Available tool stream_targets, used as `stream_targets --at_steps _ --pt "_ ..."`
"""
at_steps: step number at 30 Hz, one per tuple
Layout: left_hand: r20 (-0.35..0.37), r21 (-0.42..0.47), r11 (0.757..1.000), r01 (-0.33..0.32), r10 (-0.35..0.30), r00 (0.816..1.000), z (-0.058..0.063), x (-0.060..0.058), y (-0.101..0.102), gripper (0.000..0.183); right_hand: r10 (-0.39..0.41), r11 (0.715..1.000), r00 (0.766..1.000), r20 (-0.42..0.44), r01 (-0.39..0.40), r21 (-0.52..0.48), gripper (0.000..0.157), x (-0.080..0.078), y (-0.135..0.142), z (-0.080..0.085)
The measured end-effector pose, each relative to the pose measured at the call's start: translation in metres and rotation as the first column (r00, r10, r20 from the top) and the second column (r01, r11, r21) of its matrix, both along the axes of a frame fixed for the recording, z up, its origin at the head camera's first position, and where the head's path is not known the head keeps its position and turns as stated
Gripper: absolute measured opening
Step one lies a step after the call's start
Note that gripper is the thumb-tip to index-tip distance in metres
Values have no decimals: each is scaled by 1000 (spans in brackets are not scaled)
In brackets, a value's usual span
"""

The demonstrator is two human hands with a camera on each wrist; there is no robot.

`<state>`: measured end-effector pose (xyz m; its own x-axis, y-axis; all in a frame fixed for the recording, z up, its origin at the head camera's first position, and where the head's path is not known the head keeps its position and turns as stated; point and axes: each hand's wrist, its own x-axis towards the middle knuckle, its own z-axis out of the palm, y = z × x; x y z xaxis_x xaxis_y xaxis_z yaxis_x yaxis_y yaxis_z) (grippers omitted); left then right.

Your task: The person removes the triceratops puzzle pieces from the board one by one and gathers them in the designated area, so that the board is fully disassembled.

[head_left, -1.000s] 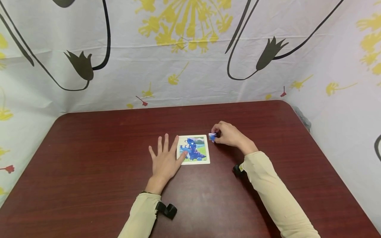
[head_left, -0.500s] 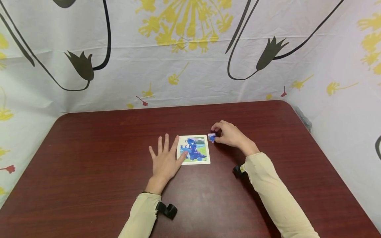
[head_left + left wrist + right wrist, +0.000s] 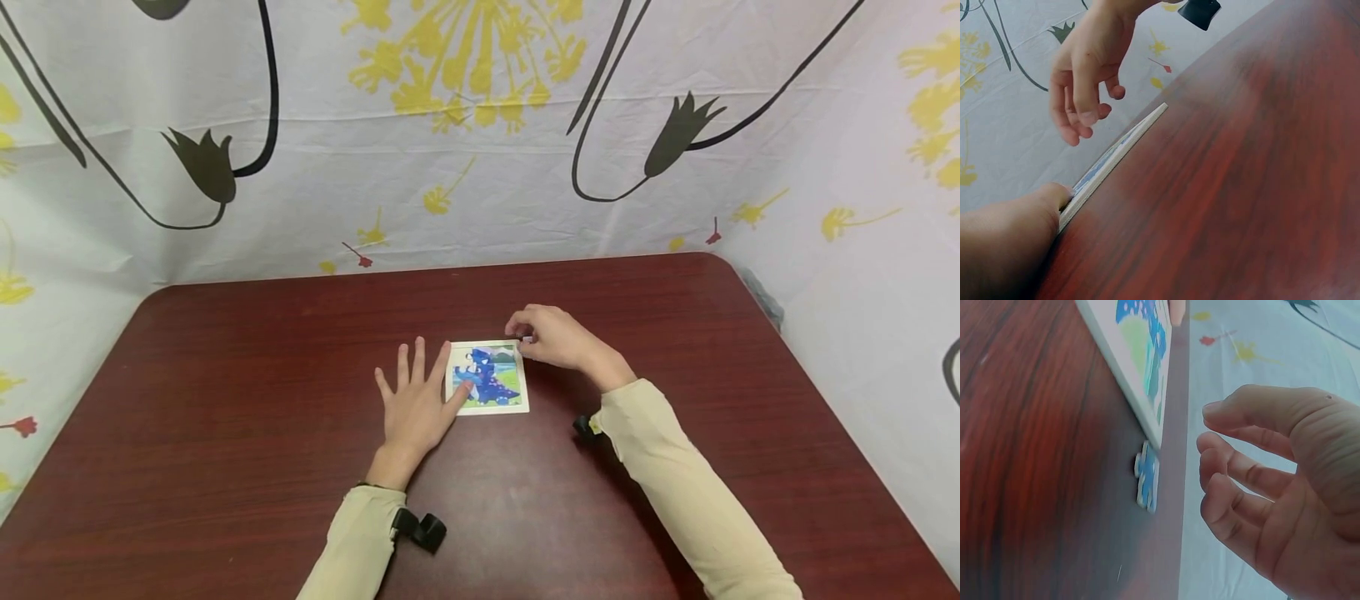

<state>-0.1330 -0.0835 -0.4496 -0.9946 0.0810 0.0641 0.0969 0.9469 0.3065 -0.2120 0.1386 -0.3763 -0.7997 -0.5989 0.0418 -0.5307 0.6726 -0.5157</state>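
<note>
L hand (image 3: 415,408), fingers spread, thumb on L side of dino puzzle (image 3: 497,385), toward table's (image 3: 225,417) far edge; R hand (image 3: 561,337), fingers loosely bent, above loose pc (image 3: 1147,478) by puzzle's far R corner.

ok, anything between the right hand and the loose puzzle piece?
No object there: the right wrist view shows an open gap between the right hand and the puzzle piece, with only table and patterned cloth behind it.
</note>
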Motion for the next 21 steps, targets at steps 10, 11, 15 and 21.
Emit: stream_targets --at_steps 10,11,15,21 --pt "-3 -9 1000 3 -3 1000 1 0 0 74 80 990 995 55 -85 110 17 2 -31 -6" --pt "-4 -12 1000 4 -4 1000 1 0 0 74 84 988 995 51 -90 124 18 3 -33 -7" --pt "-12 -20 1000 6 -6 1000 0 1 0 74 106 981 993 54 -113 159 26 3 -37 -9" --pt "-28 -15 1000 7 -7 1000 0 1 0 73 151 971 979 136 -173 165 38 0 -37 -12"
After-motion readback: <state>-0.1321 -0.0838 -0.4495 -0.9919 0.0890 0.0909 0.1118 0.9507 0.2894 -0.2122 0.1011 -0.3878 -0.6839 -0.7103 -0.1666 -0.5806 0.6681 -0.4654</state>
